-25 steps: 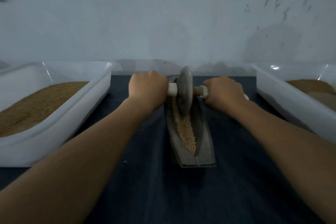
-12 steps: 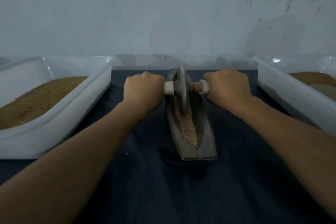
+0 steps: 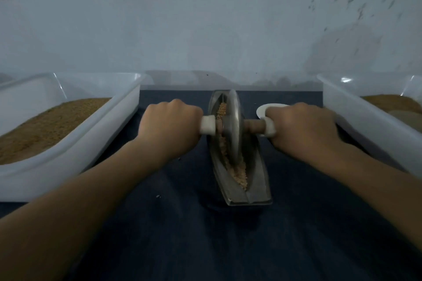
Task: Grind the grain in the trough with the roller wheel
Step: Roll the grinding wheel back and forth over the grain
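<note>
Roller wheel [image 3: 234, 128] has rolled back from the trough's far end toward its middle.

Left hand [image 3: 170, 124] and right hand [image 3: 301, 128] each keep a clenched grip on an axle handle; between them, the wheel stands in the trough [image 3: 258, 180], uncovering grain [image 3: 238, 171] beyond and nearer, still coarse, so more passes seem needed.

dim, cool light; plain pale wall [image 3: 205, 18] across the back, dark scuff marks top right, one small spot top left. table [image 3: 205, 246] covered in dark blue cloth, reaches the wall. white plastic tub [image 3: 75, 157] at table's left edge, brown granular fill; second white tub [image 3: 365, 118] at right edge, similar fill
</note>
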